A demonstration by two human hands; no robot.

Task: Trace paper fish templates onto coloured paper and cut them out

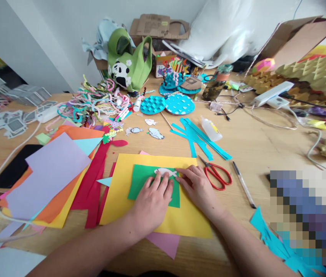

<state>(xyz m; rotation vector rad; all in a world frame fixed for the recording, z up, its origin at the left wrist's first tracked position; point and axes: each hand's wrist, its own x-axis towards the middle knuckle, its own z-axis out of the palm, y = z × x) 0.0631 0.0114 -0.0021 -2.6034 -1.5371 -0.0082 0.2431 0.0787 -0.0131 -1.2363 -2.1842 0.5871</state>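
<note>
A small white paper fish cutout (165, 172) lies near the top edge of a green sheet of paper (139, 181). Under the green sheet is a larger yellow sheet (116, 207). My left hand (154, 198) rests flat on the green sheet, its stretched fingertips on the lower edge of the fish. At the fish's tail is my right hand (196, 186), its forefinger and thumb slightly apart; whether they pinch the tail I cannot tell. Red-handled scissors (217, 175) lie just right of that hand, with a pen (243, 184) beyond them.
More fish cutouts (156, 133), blue paper strips (200, 138) and a glue bottle (211, 129) lie farther back. Coloured paper sheets (47, 173) and red paper strips (89, 188) spread to the left. Behind stand blue decorated discs (180, 104), pipe cleaners (93, 100) and a green panda bag (135, 69).
</note>
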